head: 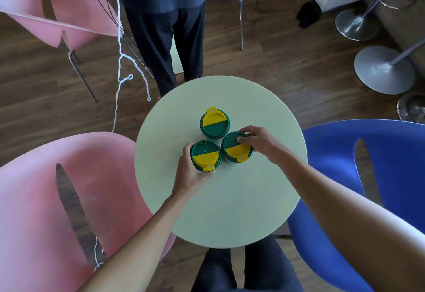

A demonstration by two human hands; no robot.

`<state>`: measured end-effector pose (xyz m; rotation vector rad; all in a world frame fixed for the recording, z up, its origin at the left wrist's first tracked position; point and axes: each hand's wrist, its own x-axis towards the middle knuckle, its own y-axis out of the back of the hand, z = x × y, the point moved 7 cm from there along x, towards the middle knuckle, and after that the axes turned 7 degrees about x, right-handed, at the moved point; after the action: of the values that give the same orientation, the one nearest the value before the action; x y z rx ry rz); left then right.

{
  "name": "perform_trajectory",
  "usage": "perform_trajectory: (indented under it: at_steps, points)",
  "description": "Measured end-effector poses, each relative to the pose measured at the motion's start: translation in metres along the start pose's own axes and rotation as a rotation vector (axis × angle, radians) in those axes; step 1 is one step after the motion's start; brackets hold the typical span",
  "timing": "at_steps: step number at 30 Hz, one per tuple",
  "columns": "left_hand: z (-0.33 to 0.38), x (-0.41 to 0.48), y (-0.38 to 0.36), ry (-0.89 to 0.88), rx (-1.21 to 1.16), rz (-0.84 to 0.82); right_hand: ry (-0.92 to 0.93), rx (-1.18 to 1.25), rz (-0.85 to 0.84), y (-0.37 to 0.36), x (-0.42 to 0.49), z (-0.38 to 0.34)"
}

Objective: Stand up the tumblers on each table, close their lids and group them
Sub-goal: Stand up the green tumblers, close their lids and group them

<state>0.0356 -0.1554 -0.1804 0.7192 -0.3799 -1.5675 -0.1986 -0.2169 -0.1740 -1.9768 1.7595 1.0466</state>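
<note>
Three green tumblers with green-and-yellow lids stand upright, close together, near the middle of a round pale green table [230, 211]. The far tumbler [215, 122] stands untouched, its yellow flap pointing away from me. My left hand [189, 172] wraps around the side of the near-left tumbler [205, 156], whose yellow flap lies toward me with the sip hole uncovered. My right hand [257, 141] grips the rim of the near-right tumbler [235, 145] from the right, fingertips on its lid.
A pink chair [46, 199] stands at the near left and a blue chair [368, 188] at the near right. A person in dark trousers [165, 45] stands just beyond the table. More chairs, a dangling white cord [119, 66] and metal stool bases [384, 70] lie further off.
</note>
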Motion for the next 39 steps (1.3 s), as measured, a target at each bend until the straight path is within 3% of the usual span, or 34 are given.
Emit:
perform_trajectory:
  at_steps: [26, 35, 37, 39]
  points:
    - [-0.004, 0.000, 0.006, 0.015, 0.068, -0.117, 0.013, -0.021, 0.130, -0.003, -0.018, -0.007]
    - [0.002, -0.010, 0.028, 0.128, 0.100, -0.322, 0.042, -0.053, 0.195, 0.002, -0.040, -0.009]
    - [0.012, -0.006, 0.048, 0.118, 0.160, -0.285, 0.100, -0.028, 0.261, 0.011, -0.052, -0.019]
    - [0.027, 0.004, 0.069, 0.044, 0.271, -0.142, 0.148, -0.010, 0.310, 0.021, -0.060, -0.030]
